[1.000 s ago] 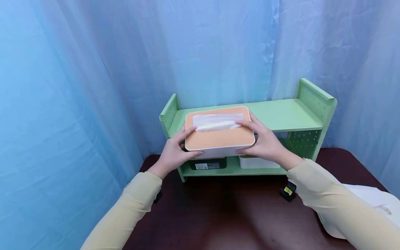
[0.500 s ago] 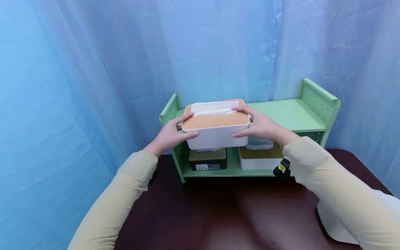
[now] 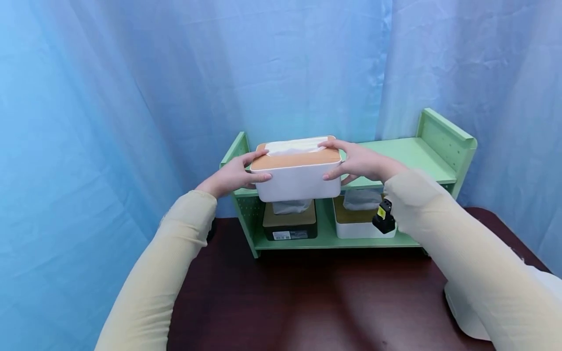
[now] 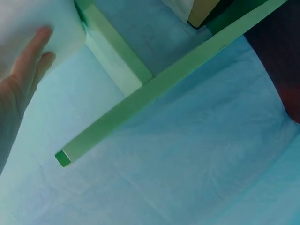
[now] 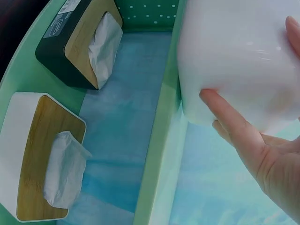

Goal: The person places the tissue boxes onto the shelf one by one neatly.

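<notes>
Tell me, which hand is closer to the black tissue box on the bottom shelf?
Left. The left hand is just above-left of the black tissue box; the right hand is farther right.

A black tissue box with a wooden lid (image 3: 290, 222) and a white wooden-lidded tissue box (image 3: 357, 222) are sitting side by side; a dark red table (image 3: 307, 297) is lying below, blue curtains (image 3: 131, 97) hanging behind.

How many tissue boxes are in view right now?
3. A white tissue box is held by the left hand and right hand at the green shelf's top level. A black one and another white one sit below. None seems hidden.
</notes>
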`<state>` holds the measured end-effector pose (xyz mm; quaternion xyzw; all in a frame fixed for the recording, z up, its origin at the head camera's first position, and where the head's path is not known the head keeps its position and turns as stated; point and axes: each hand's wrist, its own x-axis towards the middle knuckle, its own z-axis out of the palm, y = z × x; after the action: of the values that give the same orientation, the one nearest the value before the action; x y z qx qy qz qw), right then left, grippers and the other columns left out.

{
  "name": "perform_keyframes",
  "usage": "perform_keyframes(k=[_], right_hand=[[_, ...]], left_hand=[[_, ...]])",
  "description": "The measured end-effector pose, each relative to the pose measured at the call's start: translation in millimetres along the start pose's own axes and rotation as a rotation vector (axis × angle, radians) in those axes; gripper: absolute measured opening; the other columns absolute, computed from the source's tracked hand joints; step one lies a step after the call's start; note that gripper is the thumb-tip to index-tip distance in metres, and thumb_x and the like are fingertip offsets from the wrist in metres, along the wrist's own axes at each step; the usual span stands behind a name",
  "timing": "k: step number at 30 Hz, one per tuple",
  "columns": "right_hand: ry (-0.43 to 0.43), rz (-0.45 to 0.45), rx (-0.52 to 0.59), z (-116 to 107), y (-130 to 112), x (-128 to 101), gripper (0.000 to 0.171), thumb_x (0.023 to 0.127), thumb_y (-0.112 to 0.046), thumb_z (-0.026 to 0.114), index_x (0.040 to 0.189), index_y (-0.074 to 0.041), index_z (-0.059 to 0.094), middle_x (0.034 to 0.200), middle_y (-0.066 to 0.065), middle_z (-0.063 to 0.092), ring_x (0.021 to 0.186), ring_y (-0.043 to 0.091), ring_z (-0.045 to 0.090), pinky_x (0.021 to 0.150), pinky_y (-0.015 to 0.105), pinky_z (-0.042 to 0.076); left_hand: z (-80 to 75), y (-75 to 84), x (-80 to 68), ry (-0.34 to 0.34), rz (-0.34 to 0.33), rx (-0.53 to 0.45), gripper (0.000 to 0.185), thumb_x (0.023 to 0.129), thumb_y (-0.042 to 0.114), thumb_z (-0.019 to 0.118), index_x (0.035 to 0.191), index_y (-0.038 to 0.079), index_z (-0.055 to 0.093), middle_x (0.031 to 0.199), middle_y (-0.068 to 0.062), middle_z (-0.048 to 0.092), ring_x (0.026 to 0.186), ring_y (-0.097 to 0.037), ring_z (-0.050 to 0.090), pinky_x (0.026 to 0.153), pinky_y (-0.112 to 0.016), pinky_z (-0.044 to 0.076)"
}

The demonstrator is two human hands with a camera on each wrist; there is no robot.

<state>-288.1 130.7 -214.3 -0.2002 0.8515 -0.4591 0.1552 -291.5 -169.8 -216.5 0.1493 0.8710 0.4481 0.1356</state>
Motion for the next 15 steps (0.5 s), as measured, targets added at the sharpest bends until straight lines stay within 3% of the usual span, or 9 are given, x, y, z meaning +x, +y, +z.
perform_keyframes(k=[4, 8, 15], right_hand=[[0.017, -0.012, -0.013, 1.2, 0.4, 3.1, 0.079, 0.088, -0.014, 0.067, 0.151, -0.020, 0.020, 0.159, 0.010, -0.004, 0.109, 0.032, 0.058, 0.088, 0.049, 0.051], [0.066, -0.020, -0.033, 2.8, 3.3, 8.5, 0.078, 0.089, -0.016, 0.066, 0.152, -0.020, 0.020, 0.158, 0.014, 0.003, 0.118, 0.039, 0.051, 0.088, 0.050, 0.051], [0.153, -0.029, -0.046, 6.9, 12.6, 20.6, 0.078, 0.089, -0.018, 0.066, 0.152, -0.020, 0.020, 0.156, 0.017, 0.013, 0.120, 0.042, 0.050, 0.084, 0.050, 0.052]], left_hand=[[-2.3, 0.8, 5.1, -0.004, 0.001, -0.010, 0.074, 0.090, 0.020, 0.065, 0.152, 0.028, 0.023, 0.157, -0.008, 0.019, 0.129, -0.029, 0.044, 0.096, -0.049, 0.046], [0.2, -1.4, 10.7, 0.060, 0.027, 0.002, 0.072, 0.090, 0.020, 0.065, 0.151, 0.024, 0.026, 0.154, -0.009, 0.027, 0.126, -0.030, 0.048, 0.094, -0.049, 0.048], [6.6, -5.6, 19.8, 0.177, 0.036, 0.013, 0.066, 0.091, 0.020, 0.064, 0.149, 0.022, 0.033, 0.149, -0.010, 0.035, 0.122, -0.030, 0.051, 0.092, -0.048, 0.049]])
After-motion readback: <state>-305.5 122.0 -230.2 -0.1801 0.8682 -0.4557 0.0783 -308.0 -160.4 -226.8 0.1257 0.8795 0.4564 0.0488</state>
